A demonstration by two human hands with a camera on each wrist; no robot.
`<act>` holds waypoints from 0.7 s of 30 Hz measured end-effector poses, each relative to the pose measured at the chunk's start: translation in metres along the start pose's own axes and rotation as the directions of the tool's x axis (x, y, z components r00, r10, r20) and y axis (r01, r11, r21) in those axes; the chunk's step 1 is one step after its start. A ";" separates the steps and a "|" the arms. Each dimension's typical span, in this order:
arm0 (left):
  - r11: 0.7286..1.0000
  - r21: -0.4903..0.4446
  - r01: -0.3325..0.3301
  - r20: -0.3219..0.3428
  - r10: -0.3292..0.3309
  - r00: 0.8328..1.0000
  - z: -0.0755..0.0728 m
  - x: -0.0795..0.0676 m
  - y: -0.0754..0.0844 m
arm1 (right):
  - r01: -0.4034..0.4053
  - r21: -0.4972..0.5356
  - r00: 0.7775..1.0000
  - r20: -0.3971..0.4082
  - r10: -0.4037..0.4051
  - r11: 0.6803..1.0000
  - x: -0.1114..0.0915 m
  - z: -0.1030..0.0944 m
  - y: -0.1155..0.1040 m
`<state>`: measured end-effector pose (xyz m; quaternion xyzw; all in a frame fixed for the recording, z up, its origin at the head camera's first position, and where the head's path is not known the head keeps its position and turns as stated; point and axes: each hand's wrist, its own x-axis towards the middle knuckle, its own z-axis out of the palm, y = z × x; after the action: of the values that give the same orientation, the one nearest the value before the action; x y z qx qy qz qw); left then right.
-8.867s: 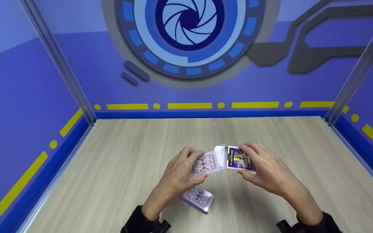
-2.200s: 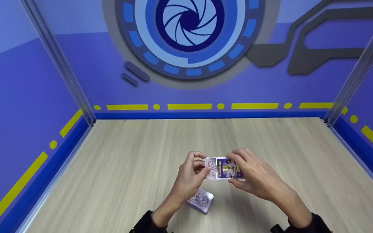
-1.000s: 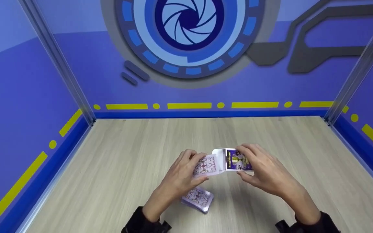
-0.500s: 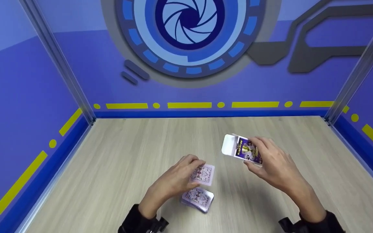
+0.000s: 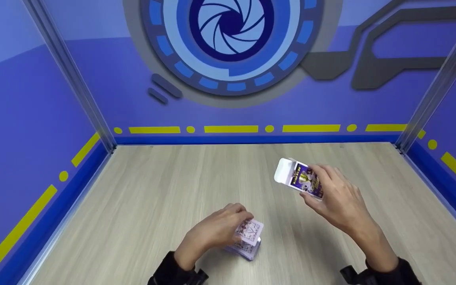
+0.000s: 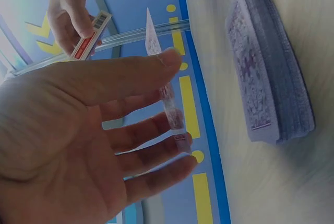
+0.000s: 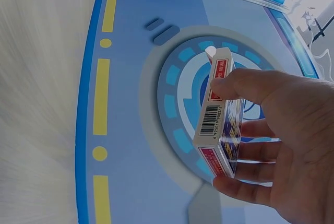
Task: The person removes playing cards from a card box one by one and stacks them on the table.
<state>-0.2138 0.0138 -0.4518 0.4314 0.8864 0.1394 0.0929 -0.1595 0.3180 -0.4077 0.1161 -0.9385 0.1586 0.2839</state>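
Between thumb and fingertips my left hand [image 5: 215, 227] pinches a thin playing card [image 5: 251, 231], its patterned back facing up in the head view. Edge-on in the left wrist view, the card [image 6: 159, 67] looks like one or very few. Just beneath it a stack of playing cards [image 5: 247, 252] lies on the table, partly covered by the held card. My right hand [image 5: 341, 200] grips a purple and white card box [image 5: 306, 181] in the air, its white end flap open toward the left. A barcode shows on the box's side [image 7: 210, 122] in the right wrist view.
The light wood tabletop [image 5: 164, 182] runs back to a blue printed wall [image 5: 232, 114] with yellow marks. Side walls with metal corner posts [image 5: 69, 75] stand at left and right.
The card has come away from the box's open end. My left hand has brought it down and nearer, over the stack; my right hand has moved the box farther back and right.
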 end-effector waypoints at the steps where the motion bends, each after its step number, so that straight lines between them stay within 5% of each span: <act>1: 1.000 0.005 0.005 0.014 -0.005 1.000 0.002 0.000 0.001 | -0.002 -0.001 1.000 0.000 0.002 1.000 0.000 0.000 0.000; 21: 0.998 0.038 0.046 0.088 -0.050 0.995 0.024 0.004 0.003 | -0.007 -0.009 0.998 0.059 0.007 1.000 0.000 0.001 -0.001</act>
<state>-0.2071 0.0228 -0.4741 0.4174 0.8939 0.1020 0.1279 -0.1600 0.3168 -0.4086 0.1162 -0.9475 0.1521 0.2562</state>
